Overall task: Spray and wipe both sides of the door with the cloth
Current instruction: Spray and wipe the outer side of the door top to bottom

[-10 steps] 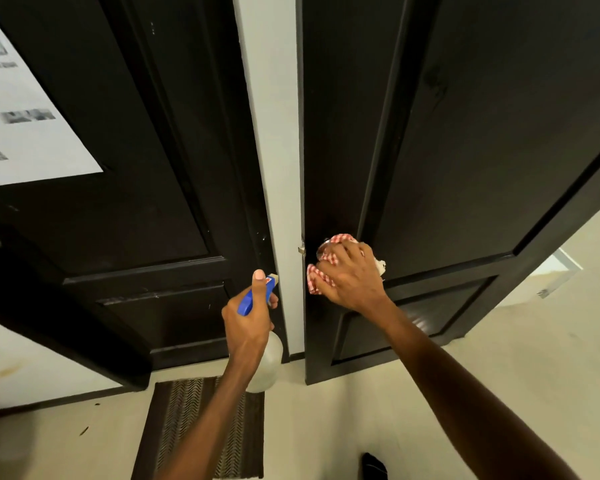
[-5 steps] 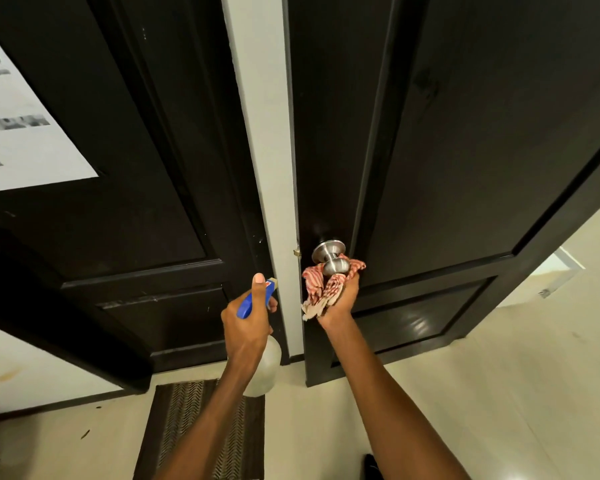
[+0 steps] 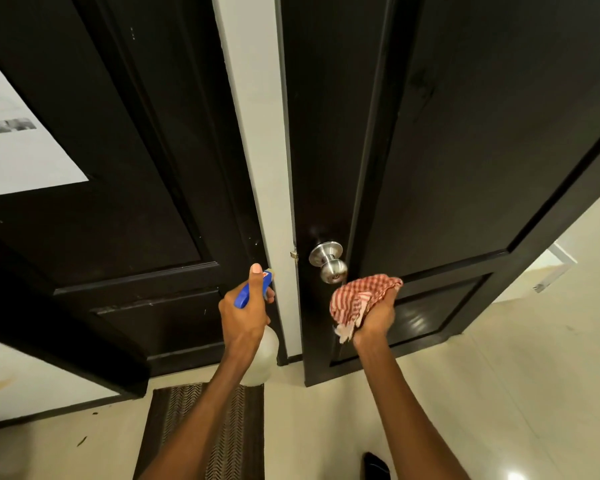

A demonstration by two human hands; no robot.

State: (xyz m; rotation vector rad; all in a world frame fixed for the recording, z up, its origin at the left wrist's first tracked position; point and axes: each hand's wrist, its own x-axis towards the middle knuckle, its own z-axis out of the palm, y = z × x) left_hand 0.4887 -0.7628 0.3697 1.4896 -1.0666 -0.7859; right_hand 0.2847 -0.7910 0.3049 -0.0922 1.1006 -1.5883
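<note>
A black panelled door [image 3: 465, 140] stands on the right with a silver round knob [image 3: 329, 262] near its left edge. My right hand [image 3: 374, 315] grips a bunched red-and-white checked cloth [image 3: 355, 297] just below and right of the knob, off it. My left hand [image 3: 244, 315] holds a spray bottle [image 3: 262, 355] with a blue trigger head [image 3: 253, 287], its nozzle pointing toward the white wall strip between the doors. The bottle's pale body hangs under my wrist.
A second black door [image 3: 125, 161] on the left carries a white printed sheet [image 3: 18, 147]. A white wall strip [image 3: 257, 133] separates the doors. A dark patterned mat [image 3: 222, 431] lies on the pale tiled floor [image 3: 499, 393]. A dark shoe tip [image 3: 374, 464] shows at the bottom.
My right hand with the cloth has come off the knob, dropping below it and to the right; the bare knob now shows. My left hand with the bottle has hardly moved.
</note>
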